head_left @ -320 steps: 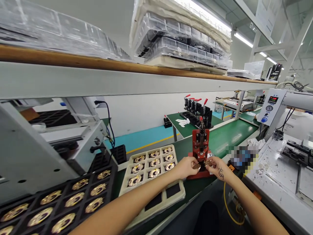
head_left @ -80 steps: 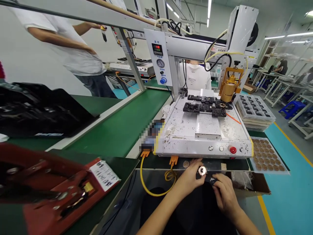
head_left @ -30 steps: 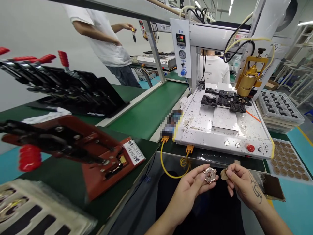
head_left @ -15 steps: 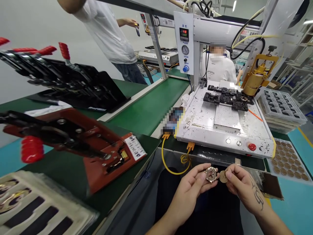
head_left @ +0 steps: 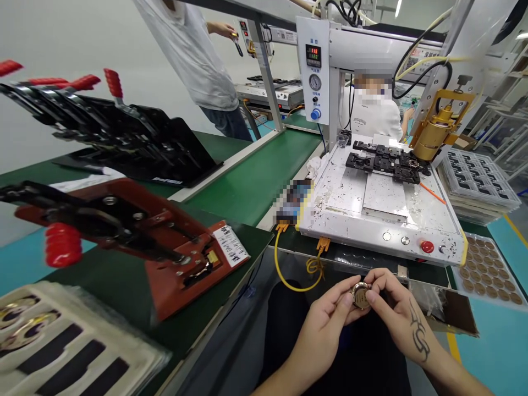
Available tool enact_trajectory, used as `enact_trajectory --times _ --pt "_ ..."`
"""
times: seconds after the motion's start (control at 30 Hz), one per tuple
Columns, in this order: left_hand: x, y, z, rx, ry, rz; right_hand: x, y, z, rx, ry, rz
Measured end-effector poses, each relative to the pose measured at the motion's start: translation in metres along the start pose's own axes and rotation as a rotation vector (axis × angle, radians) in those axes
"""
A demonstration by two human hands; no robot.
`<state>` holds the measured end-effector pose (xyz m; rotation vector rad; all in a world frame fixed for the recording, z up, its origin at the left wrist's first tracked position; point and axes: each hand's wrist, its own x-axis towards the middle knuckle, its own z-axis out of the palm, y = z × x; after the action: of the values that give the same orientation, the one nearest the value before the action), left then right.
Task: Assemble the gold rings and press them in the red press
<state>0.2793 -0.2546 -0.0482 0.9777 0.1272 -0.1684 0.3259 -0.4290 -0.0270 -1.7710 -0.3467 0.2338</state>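
— What have you got there, seen from the head camera?

— A small round gold-coloured metal ring part (head_left: 360, 296), pinched between both my hands just above my lap, in front of the white dispensing machine's base (head_left: 371, 220). My left hand (head_left: 330, 316) cups it from below, thumb and forefinger closed on its rim. My right hand (head_left: 398, 311) is closed on it from the other side, fingertips pressing on its face; whether a thin disc sits under them I cannot tell.

— How will it handle?

— Light and stiff, I judge, with a smooth, rather slippery finish. The rim is the place to grip it; the face looks easy to smudge or scratch.

— And around you?

— To my left a red toggle-clamp press fixture (head_left: 136, 231) lies on the green bench top (head_left: 243, 187). At far right a tray of small brown discs (head_left: 487, 269). A person in a white shirt (head_left: 198, 49) stands beyond the conveyor.
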Motion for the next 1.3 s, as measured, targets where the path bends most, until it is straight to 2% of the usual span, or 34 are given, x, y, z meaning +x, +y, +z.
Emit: enact_trajectory --times 0.27,0.6,0.77,0.93,1.0,1.1,1.17,1.23,1.3 --pt "-0.002 0.001 0.001 0.034 0.021 0.002 -0.001 0.0 0.0 0.006 0.005 0.004" --pt "-0.004 -0.001 0.003 0.108 -0.019 0.035 -0.002 0.004 0.001 -0.055 0.046 -0.052" --pt "-0.006 -0.005 0.002 0.259 -0.012 0.081 -0.005 0.01 0.007 -0.078 0.101 -0.109" --pt "-0.003 -0.01 -0.004 0.431 0.008 0.161 -0.003 0.023 0.014 -0.15 0.216 -0.189" --pt "-0.002 -0.008 -0.009 0.52 -0.02 0.185 0.001 0.026 0.012 -0.211 0.156 -0.232" --pt "0.0 0.003 -0.016 0.702 -0.086 0.218 0.008 0.023 0.005 -0.3 -0.007 -0.312" --pt "0.002 0.013 -0.018 0.731 -0.107 0.231 0.013 0.017 0.002 -0.285 -0.06 -0.339" --pt "0.003 0.022 -0.019 0.624 -0.07 0.224 0.017 0.011 0.002 -0.177 -0.07 -0.253" --pt "0.003 0.028 -0.019 0.484 0.005 0.193 0.02 0.008 0.007 0.0 -0.05 -0.102"
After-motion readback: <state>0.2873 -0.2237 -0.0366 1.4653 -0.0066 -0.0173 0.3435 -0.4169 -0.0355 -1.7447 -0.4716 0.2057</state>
